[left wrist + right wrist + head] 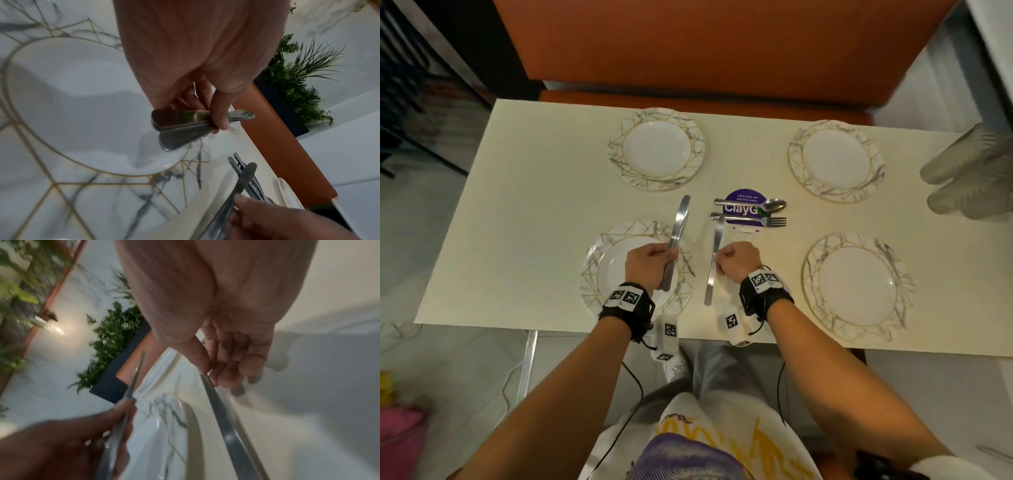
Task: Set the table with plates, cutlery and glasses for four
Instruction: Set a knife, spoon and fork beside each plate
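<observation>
While both hands work at the near edge of the table (524, 212), the left hand (650, 263) grips a bundle of knives (677, 233) above the near-left plate (599, 274). Just right of that plate, the right hand (738, 262) pinches one knife (714, 263) between thumb and fingers. Beyond that plate's far-right rim, a spoon (753, 204) and fork (750, 220) lie across a purple sticker (744, 197). Three more plates mark the other places.

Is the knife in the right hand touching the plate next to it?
Apart. In the head view, bare table shows between the knife pinched by the right hand and the rim of the near-left plate.
</observation>
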`<state>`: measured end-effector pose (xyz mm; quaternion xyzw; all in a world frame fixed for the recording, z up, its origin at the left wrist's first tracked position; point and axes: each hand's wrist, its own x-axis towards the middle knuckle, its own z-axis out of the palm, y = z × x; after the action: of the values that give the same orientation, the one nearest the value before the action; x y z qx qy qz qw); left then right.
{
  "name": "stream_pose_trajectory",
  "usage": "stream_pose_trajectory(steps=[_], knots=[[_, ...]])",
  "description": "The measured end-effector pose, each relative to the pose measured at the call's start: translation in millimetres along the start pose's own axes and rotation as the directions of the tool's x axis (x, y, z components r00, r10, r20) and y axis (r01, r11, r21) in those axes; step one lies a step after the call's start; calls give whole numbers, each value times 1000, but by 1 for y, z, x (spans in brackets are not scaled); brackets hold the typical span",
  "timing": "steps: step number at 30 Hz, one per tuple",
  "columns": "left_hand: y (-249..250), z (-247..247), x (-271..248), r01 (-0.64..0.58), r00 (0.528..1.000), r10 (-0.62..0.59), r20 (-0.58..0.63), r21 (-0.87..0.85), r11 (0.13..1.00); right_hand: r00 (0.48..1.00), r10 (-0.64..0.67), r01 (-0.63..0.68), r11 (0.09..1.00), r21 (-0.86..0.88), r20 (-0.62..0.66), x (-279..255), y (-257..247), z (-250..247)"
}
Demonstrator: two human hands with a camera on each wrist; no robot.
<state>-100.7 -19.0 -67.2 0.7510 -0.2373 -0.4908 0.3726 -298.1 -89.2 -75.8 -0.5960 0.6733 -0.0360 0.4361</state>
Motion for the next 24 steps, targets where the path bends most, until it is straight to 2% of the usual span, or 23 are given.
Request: stream_pose_trajectory(steps=[5,8,10,12,14,17,24], knots=[[-6,-11,-14,-14,1000,14,3,-21,1000,997,71,-71,995,-66,-15,-6,11,23],[-7,-15,-18,-21,1000,21,3,-33,999,998,60,-64,989,-137,-36,-7,12,24],[-6,-17,-19,-28,1000,28,4,-42,999,997,23,-33,990,-140,-74,-11,12,22],[-5,-18,-20,-35,999,35,4,-53,998,992,-88,74,988,-134,-96,-15,15,20],[-5,-20,-19,-35,999,36,1,-65,997,982,-187,175,956,-236,-30,-18,19,19],[-5,-20,-19,-36,999,36,3,-68,997,977,-209,207,928,-309,25,-19,25,22],[-6,-21,-18,-39,999,39,10,-77,996,971,-231,240,932,-271,63,-25,20,34]])
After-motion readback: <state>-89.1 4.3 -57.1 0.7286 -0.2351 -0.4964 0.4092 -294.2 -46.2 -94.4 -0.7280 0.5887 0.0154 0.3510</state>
